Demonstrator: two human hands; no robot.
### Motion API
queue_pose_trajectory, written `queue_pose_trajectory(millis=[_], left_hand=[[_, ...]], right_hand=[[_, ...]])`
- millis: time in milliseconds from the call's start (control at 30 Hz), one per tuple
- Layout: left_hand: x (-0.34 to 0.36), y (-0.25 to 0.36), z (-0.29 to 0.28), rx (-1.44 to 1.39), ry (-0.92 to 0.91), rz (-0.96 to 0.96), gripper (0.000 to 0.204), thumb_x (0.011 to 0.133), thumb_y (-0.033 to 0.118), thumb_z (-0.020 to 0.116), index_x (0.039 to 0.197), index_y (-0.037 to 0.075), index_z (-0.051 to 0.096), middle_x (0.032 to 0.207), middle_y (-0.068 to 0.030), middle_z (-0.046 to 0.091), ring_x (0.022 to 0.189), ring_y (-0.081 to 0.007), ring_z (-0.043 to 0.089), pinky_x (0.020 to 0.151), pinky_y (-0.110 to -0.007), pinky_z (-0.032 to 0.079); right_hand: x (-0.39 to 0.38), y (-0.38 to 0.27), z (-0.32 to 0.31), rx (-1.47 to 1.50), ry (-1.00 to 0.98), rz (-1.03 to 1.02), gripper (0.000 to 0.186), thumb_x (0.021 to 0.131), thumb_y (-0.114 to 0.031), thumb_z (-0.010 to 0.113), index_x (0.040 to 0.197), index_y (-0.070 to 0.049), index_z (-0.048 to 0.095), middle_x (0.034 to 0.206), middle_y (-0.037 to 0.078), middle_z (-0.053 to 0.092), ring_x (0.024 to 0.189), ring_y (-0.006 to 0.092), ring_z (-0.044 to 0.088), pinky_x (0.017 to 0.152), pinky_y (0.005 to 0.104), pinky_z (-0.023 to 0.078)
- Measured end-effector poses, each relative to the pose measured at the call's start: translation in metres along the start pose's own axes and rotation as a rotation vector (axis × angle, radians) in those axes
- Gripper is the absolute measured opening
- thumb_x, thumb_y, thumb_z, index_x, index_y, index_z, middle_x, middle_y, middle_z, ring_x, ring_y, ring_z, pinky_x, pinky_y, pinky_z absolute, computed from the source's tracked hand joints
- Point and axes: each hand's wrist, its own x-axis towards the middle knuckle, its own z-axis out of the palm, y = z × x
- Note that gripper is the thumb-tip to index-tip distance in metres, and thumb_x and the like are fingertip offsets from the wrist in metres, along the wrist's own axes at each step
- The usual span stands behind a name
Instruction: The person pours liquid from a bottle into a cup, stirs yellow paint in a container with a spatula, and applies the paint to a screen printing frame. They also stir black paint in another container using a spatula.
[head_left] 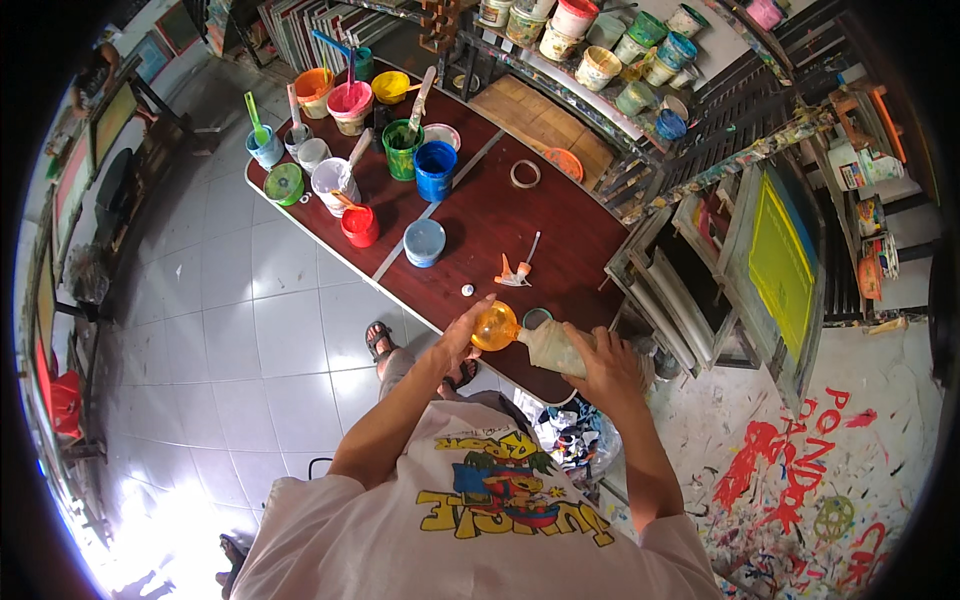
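Observation:
My left hand (462, 330) grips a round translucent orange bottle (495, 326) at the near edge of the dark red table (555, 245). My right hand (605, 360) is wrapped around a cloudy plastic bottle (555, 350), tilted with its neck at the orange bottle's mouth. An orange-and-white spray head with a tube (515, 270) lies on the table beyond my hands, beside a small white cap (467, 290). A tub with a pale blue lid (424, 240) stands farther off, and a tape roll (525, 174) lies to its right.
Several paint tubs (350, 105) with stirrers crowd the table's far left. Paint-spattered shelves (600, 65) hold more tubs. Screen frames (765, 270) lean at the right. A bag of scraps (570, 435) sits below the near edge. A person (90, 75) is at the far left.

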Motion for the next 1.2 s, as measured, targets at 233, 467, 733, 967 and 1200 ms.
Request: queue_pose_trajectory(millis=[233,467,733,967,1200], left_hand=[[0.003,-0.002,-0.001,0.0,0.003,0.005,0.061,0.097,0.071,0.048,0.119,0.017,0.066,0.09,0.0045,0.071,0.065,-0.0054,0.061,0.045,-0.021,0.037],[-0.006,0.003,0.011,-0.016,0.078,0.017,0.063,0.086,0.078,0.058,0.104,0.019,0.071,0.084,0.0044,0.062,0.07,-0.0082,0.046,0.059,-0.027,0.03],[-0.01,0.006,0.01,-0.039,0.025,0.001,0.061,0.087,0.077,0.057,0.106,0.02,0.071,0.086,0.0053,0.064,0.069,-0.0073,0.047,0.059,-0.026,0.03],[-0.008,0.003,0.009,-0.033,0.021,0.008,0.06,0.088,0.076,0.056,0.111,0.022,0.069,0.087,0.0066,0.065,0.069,-0.0054,0.048,0.057,-0.025,0.031],[-0.009,0.001,0.008,-0.021,0.029,0.018,0.061,0.089,0.076,0.054,0.118,0.024,0.069,0.087,0.0071,0.066,0.067,-0.0048,0.047,0.055,-0.024,0.031]], right_hand=[[0.001,-0.001,-0.003,-0.019,-0.015,0.004,0.087,0.075,-0.029,0.086,0.153,-0.024,0.049,0.113,0.009,0.053,0.11,0.0299,0.056,0.092,0.0462,0.045],[0.0,0.003,0.001,-0.044,0.015,-0.015,0.086,0.074,-0.03,0.086,0.152,-0.026,0.049,0.11,0.008,0.052,0.105,0.0285,0.055,0.086,0.0456,0.045],[0.002,0.002,0.0,-0.041,0.018,-0.038,0.085,0.075,-0.029,0.085,0.152,-0.026,0.048,0.111,0.009,0.052,0.106,0.0295,0.055,0.087,0.0463,0.045],[0.002,0.0,-0.002,-0.053,0.003,-0.028,0.086,0.075,-0.029,0.086,0.152,-0.026,0.048,0.11,0.009,0.053,0.106,0.0303,0.056,0.088,0.0471,0.046],[0.0,-0.002,-0.003,-0.062,0.016,-0.029,0.085,0.075,-0.029,0.086,0.152,-0.027,0.049,0.11,0.009,0.053,0.106,0.0297,0.056,0.088,0.047,0.047]])
